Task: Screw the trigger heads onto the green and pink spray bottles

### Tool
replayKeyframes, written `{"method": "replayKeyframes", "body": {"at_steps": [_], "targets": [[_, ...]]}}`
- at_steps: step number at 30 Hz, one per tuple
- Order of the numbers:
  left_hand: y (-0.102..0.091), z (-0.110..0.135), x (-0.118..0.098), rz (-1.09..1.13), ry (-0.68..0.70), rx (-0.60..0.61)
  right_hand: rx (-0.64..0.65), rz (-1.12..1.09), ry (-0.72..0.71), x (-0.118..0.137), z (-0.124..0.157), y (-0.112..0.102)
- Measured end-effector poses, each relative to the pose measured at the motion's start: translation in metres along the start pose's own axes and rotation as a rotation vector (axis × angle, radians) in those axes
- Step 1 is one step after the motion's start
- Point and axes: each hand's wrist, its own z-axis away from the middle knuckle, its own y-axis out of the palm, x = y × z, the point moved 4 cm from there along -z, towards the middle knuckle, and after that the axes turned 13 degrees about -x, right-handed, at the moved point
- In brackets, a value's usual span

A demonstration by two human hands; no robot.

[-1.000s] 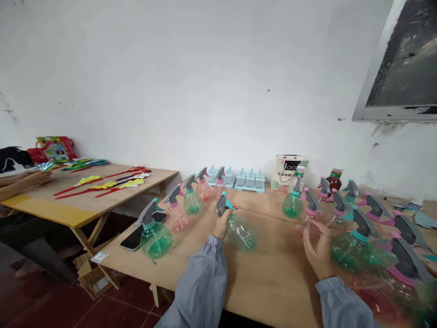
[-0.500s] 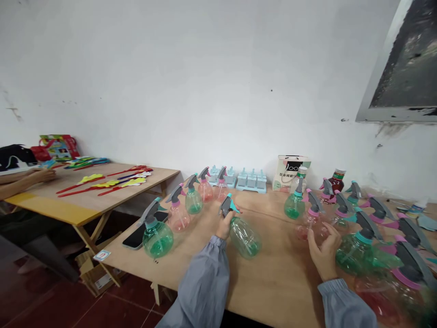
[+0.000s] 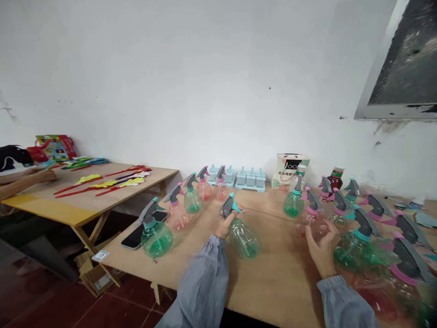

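My left hand [image 3: 225, 224] is closed round the neck of a green spray bottle [image 3: 246, 241], just below its grey and teal trigger head. That bottle leans, its base toward the right. My right hand [image 3: 323, 248] is in front of a pink spray bottle [image 3: 309, 223] with thumb and fingers apart; whether it touches the bottle I cannot tell. Beside that hand stands another green spray bottle [image 3: 350, 250], with several pink and green ones crowded around it. Left of my left hand a row holds green [image 3: 157, 239] and pink [image 3: 177, 216] spray bottles.
A phone [image 3: 133, 237] lies at the table's left. Along the wall stand light blue popsicle moulds [image 3: 251, 180], a paper bag [image 3: 282, 172] and a dark red bottle [image 3: 336, 178]. On another table [image 3: 82, 207], a co-worker's hands [image 3: 43, 175] are near colourful sticks.
The view has shifted slightly. My left hand still grips the green spray bottle, whose trigger head is turned a little. My right hand has barely moved.
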Motion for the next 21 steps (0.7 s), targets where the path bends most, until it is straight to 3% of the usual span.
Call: {"method": "replayKeyframes", "body": {"at_steps": [4, 9, 13, 18, 21], "targets": [[-0.011, -0.006, -0.004, -0.019, 0.045, 0.034, 0.073, -0.021, 0.132, -0.007, 0.003, 0.006], [-0.047, -0.024, -0.007, -0.237, 0.07, 0.081, 0.176, -0.094, 0.293, -0.017, 0.011, 0.014], [-0.071, -0.039, 0.002, -0.42, 0.073, -0.031, 0.215, -0.089, 0.267, -0.026, 0.016, 0.021], [-0.08, -0.035, 0.002, -0.71, 0.397, -0.342, 0.185, -0.037, 0.197, -0.025, 0.018, 0.022], [-0.078, -0.032, 0.008, -0.894, 0.444, -0.408, 0.203, 0.006, 0.223, -0.019, 0.02, 0.022]]}}
